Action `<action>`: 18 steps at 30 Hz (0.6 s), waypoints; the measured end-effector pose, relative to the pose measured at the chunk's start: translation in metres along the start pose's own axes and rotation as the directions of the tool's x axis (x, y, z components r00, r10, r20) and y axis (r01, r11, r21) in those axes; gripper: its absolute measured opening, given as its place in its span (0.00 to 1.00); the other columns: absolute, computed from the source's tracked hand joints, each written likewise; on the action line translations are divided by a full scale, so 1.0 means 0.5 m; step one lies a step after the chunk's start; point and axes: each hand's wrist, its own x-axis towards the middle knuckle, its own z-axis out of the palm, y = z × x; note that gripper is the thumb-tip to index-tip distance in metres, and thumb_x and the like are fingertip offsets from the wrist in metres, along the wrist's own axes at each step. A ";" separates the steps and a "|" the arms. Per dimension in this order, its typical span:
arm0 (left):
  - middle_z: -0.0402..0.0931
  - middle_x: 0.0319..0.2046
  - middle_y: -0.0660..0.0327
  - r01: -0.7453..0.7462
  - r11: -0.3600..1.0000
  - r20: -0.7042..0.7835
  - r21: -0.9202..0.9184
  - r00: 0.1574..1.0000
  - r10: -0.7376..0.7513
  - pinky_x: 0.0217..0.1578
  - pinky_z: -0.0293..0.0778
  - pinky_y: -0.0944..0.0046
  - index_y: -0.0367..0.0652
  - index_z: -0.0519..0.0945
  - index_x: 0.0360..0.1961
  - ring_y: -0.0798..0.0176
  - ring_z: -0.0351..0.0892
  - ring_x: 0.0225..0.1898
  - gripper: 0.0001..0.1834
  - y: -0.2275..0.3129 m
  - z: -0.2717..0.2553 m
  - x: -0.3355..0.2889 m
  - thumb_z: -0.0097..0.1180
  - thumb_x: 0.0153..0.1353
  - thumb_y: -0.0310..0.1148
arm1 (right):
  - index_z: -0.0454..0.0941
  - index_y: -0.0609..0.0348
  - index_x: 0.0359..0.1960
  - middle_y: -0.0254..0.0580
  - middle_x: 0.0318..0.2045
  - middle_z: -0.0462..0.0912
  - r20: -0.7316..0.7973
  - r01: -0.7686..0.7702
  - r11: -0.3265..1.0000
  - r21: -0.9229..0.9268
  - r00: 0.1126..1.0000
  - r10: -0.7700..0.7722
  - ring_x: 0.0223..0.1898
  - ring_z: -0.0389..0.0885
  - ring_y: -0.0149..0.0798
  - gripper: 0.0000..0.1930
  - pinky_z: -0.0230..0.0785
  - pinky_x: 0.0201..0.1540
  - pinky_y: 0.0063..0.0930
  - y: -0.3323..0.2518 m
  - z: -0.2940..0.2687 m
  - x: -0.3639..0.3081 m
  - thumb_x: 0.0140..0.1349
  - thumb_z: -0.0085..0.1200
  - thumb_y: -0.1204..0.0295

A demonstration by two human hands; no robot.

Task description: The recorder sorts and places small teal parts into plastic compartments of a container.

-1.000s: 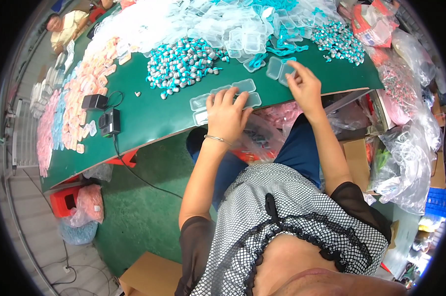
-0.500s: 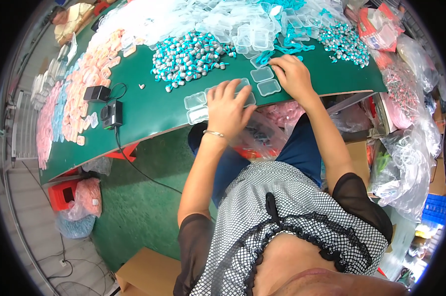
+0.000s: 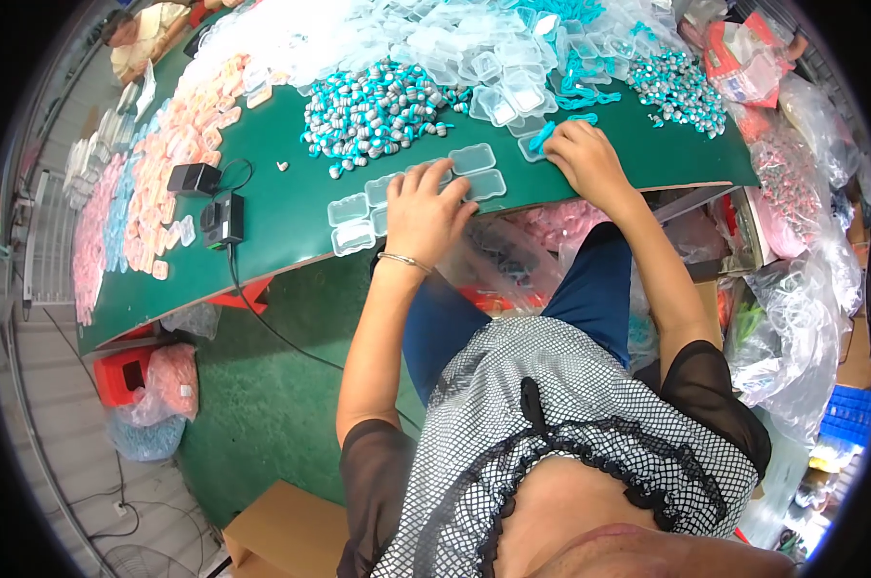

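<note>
From the head view, the left hand [image 3: 424, 214] lies flat, fingers spread, on a row of clear plastic cases [image 3: 411, 193] whose long axis runs along the near edge of the green bench [image 3: 291, 207], the row stretching out to both sides of that hand. The right hand [image 3: 587, 162] sits just right of the row's far end, fingertips curled onto a single clear case [image 3: 534, 146] with a teal cord, though whether it truly grips it I cannot tell. The hands are apart, the left plainly nearer the row, and the heap of teal-and-silver pieces [image 3: 373, 114] lies beyond the row.
</note>
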 end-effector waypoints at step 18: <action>0.72 0.52 0.58 -0.058 0.998 0.059 -0.016 0.997 0.058 0.52 0.63 0.52 0.50 0.79 0.43 0.49 0.69 0.53 0.17 -0.054 -0.049 -0.023 0.62 0.51 0.39 | 0.77 0.56 0.38 0.40 0.34 0.76 0.064 0.104 0.981 0.162 0.991 -0.116 0.39 0.75 0.44 0.10 0.67 0.41 0.35 -0.124 -0.002 -0.008 0.52 0.56 0.76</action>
